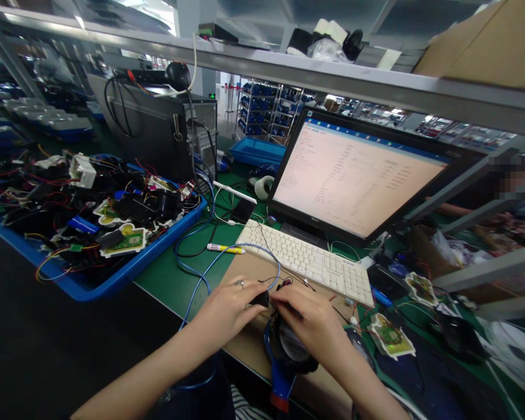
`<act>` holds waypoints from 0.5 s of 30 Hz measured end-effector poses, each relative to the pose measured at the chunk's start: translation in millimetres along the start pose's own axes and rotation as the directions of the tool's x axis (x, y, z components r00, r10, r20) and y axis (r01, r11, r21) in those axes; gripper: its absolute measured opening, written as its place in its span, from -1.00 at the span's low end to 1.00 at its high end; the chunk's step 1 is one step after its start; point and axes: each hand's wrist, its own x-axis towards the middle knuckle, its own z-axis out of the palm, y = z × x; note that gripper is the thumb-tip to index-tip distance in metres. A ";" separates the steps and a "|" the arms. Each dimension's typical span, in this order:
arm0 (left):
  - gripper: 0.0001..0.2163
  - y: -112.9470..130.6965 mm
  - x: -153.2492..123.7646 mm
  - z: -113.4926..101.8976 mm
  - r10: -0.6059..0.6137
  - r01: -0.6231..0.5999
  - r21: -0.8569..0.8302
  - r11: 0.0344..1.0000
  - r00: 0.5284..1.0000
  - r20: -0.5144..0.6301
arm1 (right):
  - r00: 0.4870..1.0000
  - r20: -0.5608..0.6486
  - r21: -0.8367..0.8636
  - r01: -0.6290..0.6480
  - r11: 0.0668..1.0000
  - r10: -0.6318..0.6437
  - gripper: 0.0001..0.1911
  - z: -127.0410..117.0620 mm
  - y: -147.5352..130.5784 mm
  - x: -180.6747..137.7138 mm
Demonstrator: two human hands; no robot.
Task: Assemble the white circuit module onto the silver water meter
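My left hand [230, 309], a ring on one finger, grips a small black part [261, 299] between thumb and fingers. Close against it, my right hand [308, 318] is closed in a pinch at the part's right end; what its fingertips hold is too small to make out. Under my right hand lies a blue and black device [284, 356] with a round face and a blue handle-like end. Dark thin wires [284, 284] show just behind the fingertips. The device rests on a brown board [245, 265] at the bench's front edge.
A white keyboard [306, 259] and a lit monitor [354, 175] stand behind my hands. At left, a blue bin [126, 274] overflows with wired parts. A blue cable [196, 286] loops beside my left hand. Circuit boards [391, 336] lie at right; a shelf [262, 61] crosses overhead.
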 end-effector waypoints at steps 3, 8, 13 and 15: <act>-0.69 4.3 4.7 -0.4 -0.009 0.008 0.015 1.000 0.999 0.042 | 1.000 -0.006 0.003 0.019 1.000 -0.019 -0.85 -0.3 2.4 0.1; -0.64 -2.5 0.7 -2.0 -0.016 0.022 -0.061 0.998 0.995 0.103 | 0.994 -0.012 0.097 -0.111 0.989 0.113 -0.90 0.5 9.4 -3.1; -0.19 -31.7 -33.6 4.5 -0.302 0.296 0.077 0.952 0.950 0.083 | 0.982 -0.007 0.073 -0.190 0.979 0.191 -0.85 -2.2 11.9 -4.8; -0.15 -47.1 -48.1 13.8 -0.428 0.417 0.127 0.900 0.901 0.076 | 0.987 -0.052 0.037 -0.150 0.988 0.152 -0.80 -4.8 9.7 -4.8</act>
